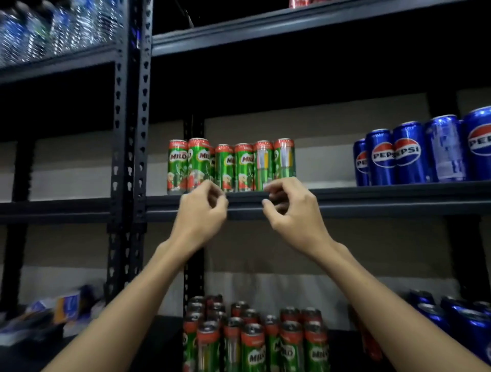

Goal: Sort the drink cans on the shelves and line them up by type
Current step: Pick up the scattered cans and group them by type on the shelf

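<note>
Several green Milo cans (231, 166) stand in a row on the middle shelf (372, 197), left of centre. Blue Pepsi cans (425, 152) stand in a row at the right end of the same shelf. My left hand (203, 212) hovers just below the front of the Milo row, fingers curled and empty. My right hand (291, 205) is at the row's right end, fingers also loosely curled, holding nothing. On the shelf below stand more Milo cans (255, 342) in a cluster and more blue cans (462, 316) at the far right.
Perforated dark steel uprights (135, 132) divide the rack. Water bottles (53, 26) fill the top left shelf. Red cans (300, 2) peek over the top shelf. Blurred packets (53, 310) lie on the lower left shelf. A gap separates the Milo and Pepsi rows.
</note>
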